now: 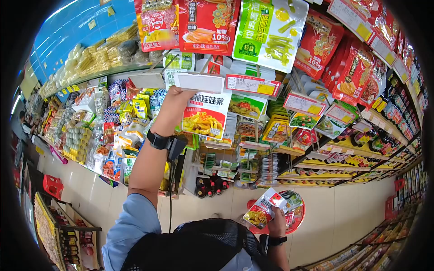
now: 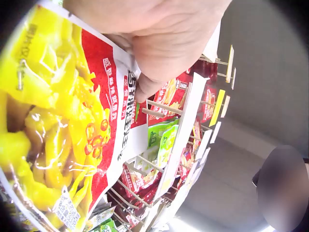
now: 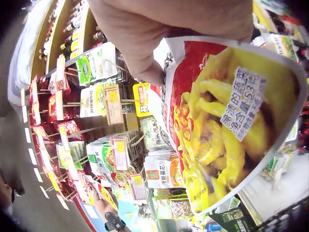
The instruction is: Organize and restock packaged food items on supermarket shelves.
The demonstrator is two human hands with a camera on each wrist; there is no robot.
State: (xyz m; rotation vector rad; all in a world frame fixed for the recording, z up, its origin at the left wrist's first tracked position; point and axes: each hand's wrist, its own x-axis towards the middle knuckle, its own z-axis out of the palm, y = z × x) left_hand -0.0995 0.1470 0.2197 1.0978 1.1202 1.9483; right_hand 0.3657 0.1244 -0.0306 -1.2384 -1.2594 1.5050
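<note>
In the head view my left hand [image 1: 178, 100] pinches the top of a white and red packet [image 1: 204, 118] with yellow vegetables, just below a blank white label holder [image 1: 199, 83] on a rack hook. The left wrist view shows this packet [image 2: 53, 121] close up, the fingers of my left hand [image 2: 164, 38] at its top edge. Low on the right, my right hand [image 1: 276, 222] grips a similar packet [image 1: 262, 210] over a red basket [image 1: 300, 221]. That packet [image 3: 217, 121] hangs from my right hand [image 3: 159, 29] in the right wrist view.
Large red packets [image 1: 209, 27] and a green one [image 1: 270, 34] hang above the hooks. Bagged goods [image 1: 131, 108] fill the display on the left. Bottles [image 1: 210, 187] stand under the rack, and shelving [image 1: 343, 158] runs along the right. A person [image 2: 282, 188] appears in the left wrist view.
</note>
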